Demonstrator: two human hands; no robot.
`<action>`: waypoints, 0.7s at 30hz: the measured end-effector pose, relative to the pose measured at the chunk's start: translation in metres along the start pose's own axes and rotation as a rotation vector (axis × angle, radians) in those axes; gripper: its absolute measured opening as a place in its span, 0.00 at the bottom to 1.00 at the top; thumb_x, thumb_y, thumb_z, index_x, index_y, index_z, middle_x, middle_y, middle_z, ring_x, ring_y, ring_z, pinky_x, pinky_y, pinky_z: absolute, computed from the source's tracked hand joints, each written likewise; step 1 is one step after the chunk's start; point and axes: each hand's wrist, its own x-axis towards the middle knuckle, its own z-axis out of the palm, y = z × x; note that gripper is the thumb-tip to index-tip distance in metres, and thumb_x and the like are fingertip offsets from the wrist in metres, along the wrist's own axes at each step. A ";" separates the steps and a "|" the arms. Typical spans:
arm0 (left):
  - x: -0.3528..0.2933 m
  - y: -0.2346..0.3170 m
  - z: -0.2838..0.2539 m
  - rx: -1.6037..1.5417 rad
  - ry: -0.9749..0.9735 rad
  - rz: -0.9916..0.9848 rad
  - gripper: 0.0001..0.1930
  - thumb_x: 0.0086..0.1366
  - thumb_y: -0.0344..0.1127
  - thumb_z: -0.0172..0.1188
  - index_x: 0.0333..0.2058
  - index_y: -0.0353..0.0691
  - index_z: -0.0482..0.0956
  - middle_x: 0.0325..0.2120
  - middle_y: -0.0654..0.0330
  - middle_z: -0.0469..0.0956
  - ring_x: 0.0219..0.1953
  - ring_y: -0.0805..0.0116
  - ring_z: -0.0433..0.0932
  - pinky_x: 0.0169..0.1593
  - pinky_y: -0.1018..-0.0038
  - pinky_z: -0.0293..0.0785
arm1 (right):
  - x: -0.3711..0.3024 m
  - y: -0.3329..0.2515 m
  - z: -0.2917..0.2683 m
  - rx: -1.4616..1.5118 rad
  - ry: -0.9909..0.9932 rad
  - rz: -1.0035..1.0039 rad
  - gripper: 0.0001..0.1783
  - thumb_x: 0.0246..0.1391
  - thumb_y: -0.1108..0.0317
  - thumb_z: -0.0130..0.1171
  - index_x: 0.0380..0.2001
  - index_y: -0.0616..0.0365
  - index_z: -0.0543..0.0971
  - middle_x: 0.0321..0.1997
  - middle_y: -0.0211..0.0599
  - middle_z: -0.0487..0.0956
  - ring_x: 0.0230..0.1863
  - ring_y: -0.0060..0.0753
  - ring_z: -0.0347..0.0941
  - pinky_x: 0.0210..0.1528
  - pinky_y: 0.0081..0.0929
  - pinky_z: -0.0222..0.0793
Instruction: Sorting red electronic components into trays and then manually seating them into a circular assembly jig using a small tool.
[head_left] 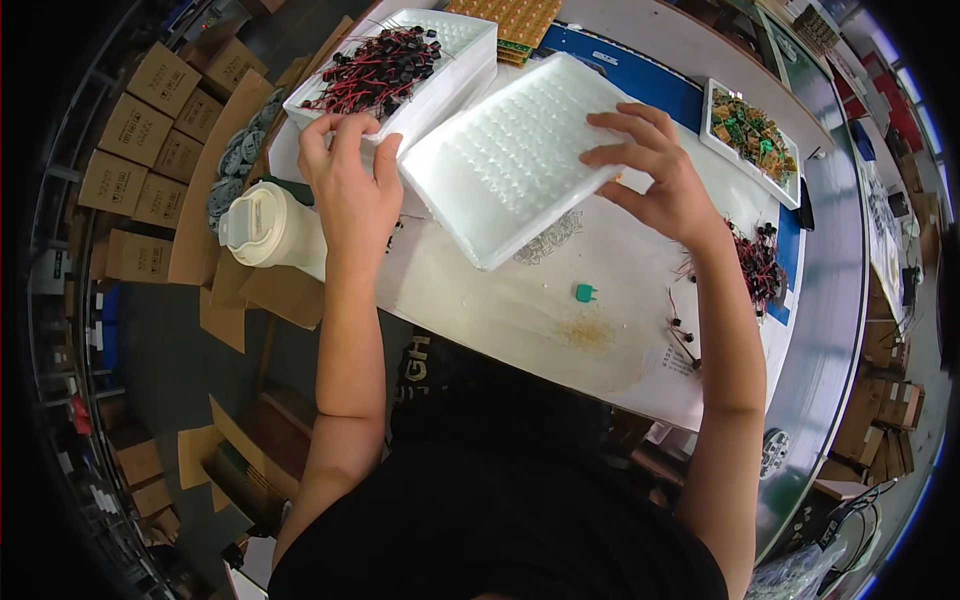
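Note:
A white foam tray (pixel 510 165) with a dimpled inside is tilted above the table, its left corner near the other tray. My right hand (pixel 655 175) grips its right edge, fingers over the rim and thumb below. On the far left stands a deep white foam tray or stack of trays (pixel 450 92), holding a heap of small black parts with red and black wires (pixel 385 68). My left hand (pixel 352 185) has its curled fingers and thumb at that tray's near corner; the fingertips are partly hidden. Beneath the tilted tray lies a pile of small clear pieces (pixel 550 238).
On the table (pixel 480 310) lie a small green block with two prongs (pixel 585 293) and more wired black parts (pixel 760 265). A white tray (pixel 742 170) of small circuit boards stands far right, gold panels (pixel 520 22) at the back. A cream lidded jug (pixel 275 228) is left, near cardboard boxes (pixel 140 130).

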 end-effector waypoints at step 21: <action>0.006 0.010 -0.018 -0.143 0.061 -0.144 0.13 0.64 0.34 0.72 0.44 0.41 0.80 0.50 0.52 0.70 0.53 0.55 0.72 0.53 0.65 0.75 | 0.020 0.039 -0.044 0.317 0.054 -0.004 0.19 0.35 0.75 0.61 0.37 0.58 0.85 0.66 0.43 0.79 0.74 0.49 0.62 0.77 0.46 0.52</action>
